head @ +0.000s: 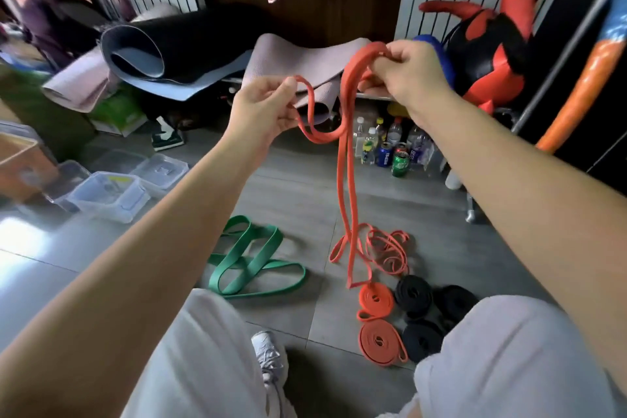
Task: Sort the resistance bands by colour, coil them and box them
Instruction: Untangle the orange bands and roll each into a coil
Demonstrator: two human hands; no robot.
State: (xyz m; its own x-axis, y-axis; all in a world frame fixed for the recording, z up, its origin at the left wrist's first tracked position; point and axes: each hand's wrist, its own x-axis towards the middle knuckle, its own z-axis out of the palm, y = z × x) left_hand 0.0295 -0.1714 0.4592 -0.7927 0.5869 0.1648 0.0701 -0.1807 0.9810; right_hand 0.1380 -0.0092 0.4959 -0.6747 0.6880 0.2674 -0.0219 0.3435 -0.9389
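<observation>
The black coils [414, 292] are partly hidden by the right knee [509, 349] and lie beside two orange coils [376, 300]. A green band [251, 258] sprawls to the left. Above, the left hand [264, 108] pinches a loop of the orange band [346, 163]. The right hand [410, 75] grips its top fold. The clear boxes [108, 197] are blurred.

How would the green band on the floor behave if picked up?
Probably floppy: the green band lies in loose flat loops, and the orange band dangles limply from the right hand. Likely light, being thin; unlikely to roll uncoiled.
</observation>
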